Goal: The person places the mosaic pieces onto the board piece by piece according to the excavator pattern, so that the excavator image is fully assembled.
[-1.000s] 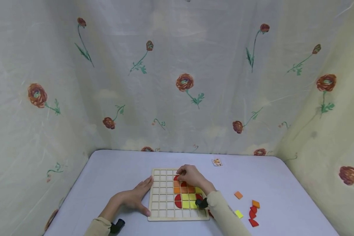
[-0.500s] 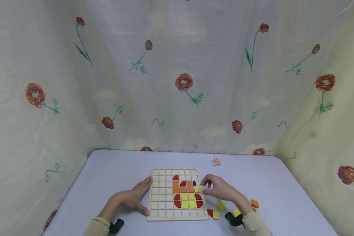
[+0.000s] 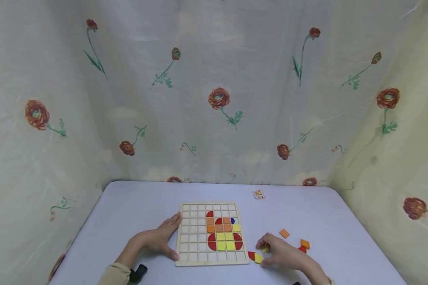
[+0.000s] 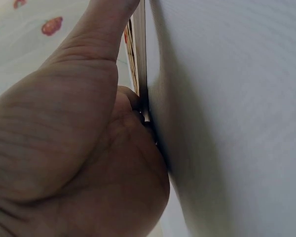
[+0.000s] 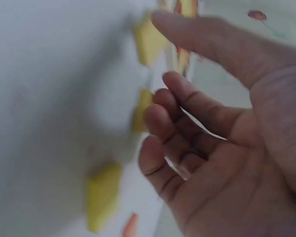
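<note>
A square wooden grid board (image 3: 193, 246) lies on the white table, with red rounded pieces, orange squares (image 3: 210, 228), yellow squares (image 3: 221, 245) and a small blue piece (image 3: 232, 221) in its cells. My left hand (image 3: 155, 239) rests at the board's left edge, thumb and fingers spread straight along it. To the right of the board, my right hand (image 3: 279, 252) hovers low over loose tiles, its fingers bent loosely and apart from the thumb. In the right wrist view, three yellow tiles (image 5: 150, 42) lie near those fingers; none is gripped.
A red piece (image 3: 251, 256) touches a yellow square (image 3: 258, 258) by the board's lower right corner. Farther right lie orange squares (image 3: 284, 233) and a red piece (image 3: 302, 249), partly hidden. A small picture card (image 3: 258, 194) sits near the table's back edge.
My right hand has left the upper part of the board, moving right and then toward me to the loose tiles. The left hand stays at the board's edge.
</note>
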{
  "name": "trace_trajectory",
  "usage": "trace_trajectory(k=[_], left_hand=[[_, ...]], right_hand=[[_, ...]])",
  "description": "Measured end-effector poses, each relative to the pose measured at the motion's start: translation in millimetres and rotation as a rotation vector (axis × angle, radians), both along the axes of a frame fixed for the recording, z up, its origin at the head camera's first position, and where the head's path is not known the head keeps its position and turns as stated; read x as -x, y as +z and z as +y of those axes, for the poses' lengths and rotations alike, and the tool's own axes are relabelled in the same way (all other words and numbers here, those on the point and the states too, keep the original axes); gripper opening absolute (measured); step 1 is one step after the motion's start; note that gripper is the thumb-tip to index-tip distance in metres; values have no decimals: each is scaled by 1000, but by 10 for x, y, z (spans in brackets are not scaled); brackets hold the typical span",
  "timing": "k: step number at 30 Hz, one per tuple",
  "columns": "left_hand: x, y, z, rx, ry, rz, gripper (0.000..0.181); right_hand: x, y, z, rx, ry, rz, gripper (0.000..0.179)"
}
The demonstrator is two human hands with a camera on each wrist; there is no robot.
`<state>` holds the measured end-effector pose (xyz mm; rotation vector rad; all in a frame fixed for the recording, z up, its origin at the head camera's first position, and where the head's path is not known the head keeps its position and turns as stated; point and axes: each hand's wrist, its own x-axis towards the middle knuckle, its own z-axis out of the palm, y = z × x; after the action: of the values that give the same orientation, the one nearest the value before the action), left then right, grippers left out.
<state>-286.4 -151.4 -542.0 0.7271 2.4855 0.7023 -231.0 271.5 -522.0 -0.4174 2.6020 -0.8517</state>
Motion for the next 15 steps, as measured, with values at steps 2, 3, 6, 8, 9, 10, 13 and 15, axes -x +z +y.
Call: trace_trajectory(k=[2, 3, 6, 8, 9, 10, 13, 15], left_hand=[[-1, -4, -2, 5, 2, -3, 133], [-1, -6, -3, 7, 2, -2, 133], [2, -5, -1, 2, 5, -5, 133], [4, -1, 1, -3, 4, -5, 133], [6, 1, 3, -4, 6, -7, 134], [8, -2, 2, -2, 6, -6, 134], [7, 0, 1, 4, 8, -7, 134], [1, 7, 3, 1, 5, -10, 133]], right_hand=[[-19, -36, -23, 10, 17, 15, 33], [-27, -50, -34, 15, 19, 21, 30], [-46, -69, -66, 26, -1, 19, 21], [-56, -73, -81, 26, -21, 8, 18], [-59, -72, -88, 28, -28, 8, 19], [-60, -70, -97, 26, -37, 6, 20], [-68, -59, -125, 12, -39, 33, 27], [-83, -43, -152, 9, -27, 59, 29]])
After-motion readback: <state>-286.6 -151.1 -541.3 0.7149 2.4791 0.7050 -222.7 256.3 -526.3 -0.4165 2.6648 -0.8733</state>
